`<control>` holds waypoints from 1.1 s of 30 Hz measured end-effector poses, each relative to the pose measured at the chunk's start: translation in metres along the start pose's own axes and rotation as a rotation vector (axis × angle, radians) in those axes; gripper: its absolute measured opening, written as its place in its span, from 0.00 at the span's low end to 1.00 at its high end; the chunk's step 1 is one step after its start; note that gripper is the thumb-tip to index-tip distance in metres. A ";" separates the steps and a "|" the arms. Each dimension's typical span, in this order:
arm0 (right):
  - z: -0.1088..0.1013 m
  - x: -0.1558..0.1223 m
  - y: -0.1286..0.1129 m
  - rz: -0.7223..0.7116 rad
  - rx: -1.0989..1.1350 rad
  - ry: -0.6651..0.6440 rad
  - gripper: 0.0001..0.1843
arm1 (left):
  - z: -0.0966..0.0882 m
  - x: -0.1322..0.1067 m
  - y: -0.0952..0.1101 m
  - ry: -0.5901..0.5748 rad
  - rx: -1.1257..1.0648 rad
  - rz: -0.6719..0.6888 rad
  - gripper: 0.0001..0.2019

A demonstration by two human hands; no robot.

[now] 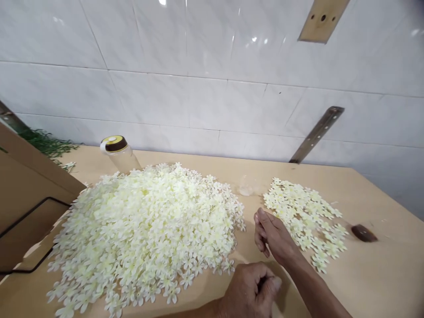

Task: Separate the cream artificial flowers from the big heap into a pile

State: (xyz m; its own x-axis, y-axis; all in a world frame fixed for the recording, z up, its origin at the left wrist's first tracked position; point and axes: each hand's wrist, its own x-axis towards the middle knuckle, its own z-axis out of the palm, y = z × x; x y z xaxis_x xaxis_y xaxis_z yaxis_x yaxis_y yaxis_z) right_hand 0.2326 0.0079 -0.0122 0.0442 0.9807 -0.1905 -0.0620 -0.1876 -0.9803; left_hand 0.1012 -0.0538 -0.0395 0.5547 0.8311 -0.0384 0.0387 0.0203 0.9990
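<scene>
Apparently, much is left in the flower heap; right of it, fewer blossoms are spread. Left hand and right hand are curled; contents cannot be told.

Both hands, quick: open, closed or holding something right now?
Left hand: curled closed; whether it holds anything cannot be told.
Right hand: loosely curled closed; no held item shows.

Cream flowers (yellow-tinged), seemingly marbled tiles
</scene>
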 end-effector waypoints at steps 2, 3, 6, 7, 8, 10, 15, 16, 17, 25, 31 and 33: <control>0.000 0.001 0.001 0.005 0.067 -0.033 0.23 | 0.000 0.000 0.001 -0.009 -0.030 -0.008 0.15; 0.000 0.002 0.002 0.002 0.088 -0.062 0.22 | 0.000 -0.001 0.001 -0.011 -0.042 -0.013 0.15; -0.002 0.002 0.001 -0.029 0.097 -0.122 0.20 | 0.001 -0.001 0.002 -0.011 -0.054 -0.023 0.15; -0.003 0.002 0.000 -0.050 0.097 -0.119 0.20 | 0.001 -0.001 0.002 -0.011 -0.050 -0.020 0.15; -0.005 0.002 0.000 -0.073 0.096 -0.109 0.20 | 0.001 -0.001 0.001 -0.012 -0.047 -0.016 0.15; -0.008 0.003 -0.001 -0.107 0.082 -0.078 0.18 | 0.000 -0.001 0.001 -0.018 -0.040 -0.009 0.16; -0.017 0.005 0.000 -0.150 0.046 0.017 0.17 | -0.001 0.000 0.001 -0.024 -0.030 0.004 0.16; -0.018 0.005 0.000 -0.153 0.026 0.020 0.17 | -0.001 0.000 0.002 -0.020 -0.027 0.010 0.16; -0.018 0.004 0.000 -0.154 0.000 0.020 0.17 | 0.000 0.000 0.002 -0.018 -0.023 0.015 0.16; -0.012 0.004 0.002 -0.089 0.074 0.043 0.21 | 0.000 0.001 -0.002 -0.009 0.003 0.043 0.16; -0.015 0.007 -0.001 0.007 0.327 -0.020 0.21 | 0.002 0.001 -0.005 -0.013 -0.006 0.034 0.17; -0.016 0.007 -0.001 0.035 0.354 -0.063 0.19 | 0.003 0.000 -0.006 -0.022 -0.039 0.000 0.17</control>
State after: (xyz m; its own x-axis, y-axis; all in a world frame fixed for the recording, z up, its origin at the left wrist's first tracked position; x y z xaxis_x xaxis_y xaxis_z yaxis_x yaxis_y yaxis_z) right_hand 0.2492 0.0140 -0.0131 -0.0246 0.9776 -0.2088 -0.4045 -0.2008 -0.8922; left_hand 0.1037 -0.0558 -0.0461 0.5730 0.8187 -0.0385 0.0064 0.0425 0.9991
